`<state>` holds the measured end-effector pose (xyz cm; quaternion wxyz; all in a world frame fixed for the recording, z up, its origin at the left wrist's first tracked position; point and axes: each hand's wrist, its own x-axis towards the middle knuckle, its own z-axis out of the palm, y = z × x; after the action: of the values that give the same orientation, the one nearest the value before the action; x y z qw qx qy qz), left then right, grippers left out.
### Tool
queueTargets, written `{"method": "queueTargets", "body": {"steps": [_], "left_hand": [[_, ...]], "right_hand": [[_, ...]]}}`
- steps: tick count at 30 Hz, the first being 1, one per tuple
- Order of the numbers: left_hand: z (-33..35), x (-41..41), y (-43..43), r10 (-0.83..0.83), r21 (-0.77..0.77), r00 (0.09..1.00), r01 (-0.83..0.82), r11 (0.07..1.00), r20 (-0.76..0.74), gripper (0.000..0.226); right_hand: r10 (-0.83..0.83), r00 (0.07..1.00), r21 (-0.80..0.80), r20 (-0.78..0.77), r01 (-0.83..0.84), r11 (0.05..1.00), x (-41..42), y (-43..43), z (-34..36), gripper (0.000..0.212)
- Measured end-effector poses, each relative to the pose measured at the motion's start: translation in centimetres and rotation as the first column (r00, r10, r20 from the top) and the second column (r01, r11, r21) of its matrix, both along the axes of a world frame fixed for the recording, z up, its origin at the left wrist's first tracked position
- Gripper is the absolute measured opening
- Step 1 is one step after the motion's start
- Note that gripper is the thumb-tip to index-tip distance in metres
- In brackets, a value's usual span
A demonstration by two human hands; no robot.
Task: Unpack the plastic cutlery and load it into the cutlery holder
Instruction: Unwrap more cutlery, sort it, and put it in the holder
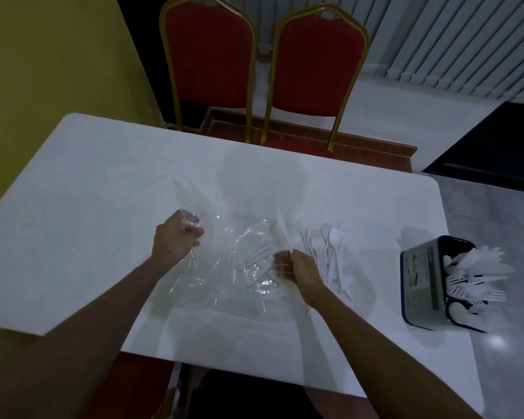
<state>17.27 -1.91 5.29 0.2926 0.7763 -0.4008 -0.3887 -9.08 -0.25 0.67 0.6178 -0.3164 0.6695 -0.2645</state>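
A crumpled clear plastic bag [215,267] lies on the white table [88,182] in front of me, with several white plastic knives [254,255] inside it. My left hand [176,237] grips the bag's left edge. My right hand [297,269] is closed on the bag's right side and holds a white knife [283,229] pointing up and away. A loose pile of white spoons and forks [330,252] rests on the table just right of my right hand. The dark cutlery holder [424,285] stands at the table's right edge, filled with white forks and spoons.
Two red chairs with gold frames [212,55] stand behind the table's far edge. A yellow wall is on the left, vertical blinds at the top right. The grey floor lies beyond the table's right edge.
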Motion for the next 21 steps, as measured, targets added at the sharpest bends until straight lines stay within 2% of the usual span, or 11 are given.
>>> {"method": "queueTargets", "body": {"steps": [1, 2, 3, 5, 7, 9, 11, 14, 17, 21], "left_hand": [[0.1, 0.0, 0.0, 0.001, 0.001, 1.0, -0.001, 1.0, -0.003, 0.02], [0.2, 0.0, 0.0, 0.001, 0.001, 1.0, -0.001, 1.0, -0.003, 0.02], [0.3, 0.0, 0.1, -0.006, -0.001, 1.0, 0.006, 1.0, -0.001, 0.019], [0.7, -0.1, 0.0, -0.036, -0.019, 0.999, 0.036, 0.999, 0.004, 0.019], [1.2, -0.1, -0.1, -0.044, -0.052, 0.999, 0.044, 0.998, -0.004, 0.018], [1.7, 0.1, -0.3, -0.026, -0.094, 0.998, 0.02, 0.995, -0.058, 0.019], [2.6, -0.1, -0.7, -0.026, -0.133, 0.992, 0.009, 0.991, -0.125, 0.019], [4.4, -1.0, -1.4, -0.055, -0.175, 0.991, 0.033, 0.984, -0.124, 0.015], [6.7, -2.4, -2.3, -0.119, -0.213, 0.991, 0.105, 0.971, -0.053, 0.01], [10.3, -4.1, -4.2, -0.208, -0.264, 0.968, 0.239, 0.935, 0.141, 0.009]], "right_hand": [[-0.029, 0.991, 0.043, 0.128, 0.023, 0.999, -0.2, -0.1, 0.0, 0.034], [-0.038, 0.981, 0.069, 0.188, 0.026, 0.997, -0.3, -0.3, 0.1, 0.034], [-0.017, 0.982, 0.063, 0.185, 0.006, 0.998, -0.4, -0.5, 0.0, 0.035], [0.002, 0.996, 0.007, 0.092, -0.003, 1.0, -0.4, -0.7, 0.0, 0.035], [-0.064, 0.996, -0.077, -0.064, 0.059, 0.995, 0.0, -0.6, -0.2, 0.031], [-0.14, 0.95, -0.164, -0.279, 0.097, 0.982, 0.1, 0.0, -0.7, 0.023], [-0.132, 0.876, -0.166, -0.464, 0.061, 0.984, -0.1, 0.7, -1.1, 0.019], [-0.107, 0.836, -0.15, -0.537, 0.031, 0.988, -0.2, 1.0, -1.3, 0.018], [-0.045, 0.811, -0.128, -0.583, -0.037, 0.991, -0.1, 0.9, -0.8, 0.027], [0.097, 0.736, -0.071, -0.67, -0.193, 0.979, -0.2, 0.8, -0.1, 0.036]]}}
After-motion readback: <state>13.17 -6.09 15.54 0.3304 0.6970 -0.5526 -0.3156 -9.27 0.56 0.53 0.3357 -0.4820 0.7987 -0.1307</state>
